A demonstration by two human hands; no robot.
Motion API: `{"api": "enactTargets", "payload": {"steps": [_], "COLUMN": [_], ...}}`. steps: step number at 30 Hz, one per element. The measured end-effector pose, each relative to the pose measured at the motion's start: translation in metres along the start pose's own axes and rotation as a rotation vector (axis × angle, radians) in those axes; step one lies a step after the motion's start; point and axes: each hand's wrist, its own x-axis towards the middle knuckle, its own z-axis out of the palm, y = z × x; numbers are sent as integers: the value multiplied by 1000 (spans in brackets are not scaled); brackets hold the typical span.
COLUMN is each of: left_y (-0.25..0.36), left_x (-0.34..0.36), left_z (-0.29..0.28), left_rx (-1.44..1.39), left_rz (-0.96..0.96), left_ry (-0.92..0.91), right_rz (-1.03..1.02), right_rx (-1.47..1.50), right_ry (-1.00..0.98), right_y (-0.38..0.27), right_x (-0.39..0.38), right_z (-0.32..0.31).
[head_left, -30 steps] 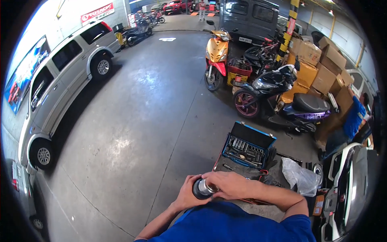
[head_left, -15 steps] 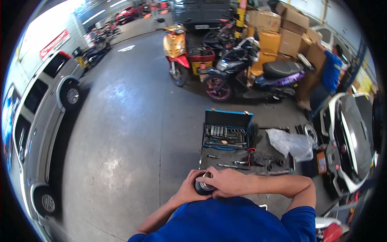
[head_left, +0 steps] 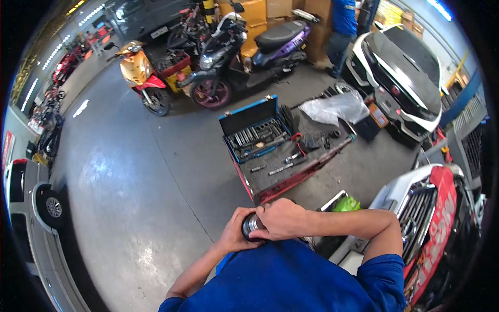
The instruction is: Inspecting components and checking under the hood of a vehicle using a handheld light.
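Close to my chest I hold a short, round, dark part with a shiny metal collar (head_left: 253, 225); its exact kind does not show. My left hand (head_left: 235, 230) is wrapped around its left side. From the other side my right hand (head_left: 283, 219) closes over it, fingers pressed on the collar and hiding much of it. Ahead of my hands stands a red tool cart (head_left: 291, 182) with a dark top. On it lie an open blue socket set case (head_left: 247, 117), a small socket (head_left: 257, 169) and a long metal bar (head_left: 283, 168).
A clear plastic bag (head_left: 335, 108) lies at the cart's far right. Right of me is a car front with a red cover (head_left: 439, 223); a white car (head_left: 405, 78) stands beyond. Scooters (head_left: 249, 57) and a person in blue (head_left: 344, 31) are farther off. A silver vehicle (head_left: 31, 229) is left.
My view has swung to the right, so the cart and scooters sit farther left and the covered car front shows. Both hands stay on the round part, which appears tipped somewhat differently.
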Motion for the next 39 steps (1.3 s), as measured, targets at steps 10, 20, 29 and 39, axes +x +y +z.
{"api": "enactTargets", "payload": {"steps": [10, 20, 29, 39], "left_y": [-12, 0, 4, 3], "left_x": [-30, -13, -9, 0], "left_z": [2, 0, 7, 3], "left_rx": [-118, -150, -93, -158], "left_rz": [43, 98, 55, 133], "left_ry": [-46, -126, -198, -365], "right_rz": [129, 44, -8, -647], "right_rx": [104, 287, 216, -264], "right_ry": [173, 458, 629, 724], "right_y": [-42, -45, -38, -20], "right_x": [-21, -42, -45, -37], "right_z": [19, 29, 25, 59]}}
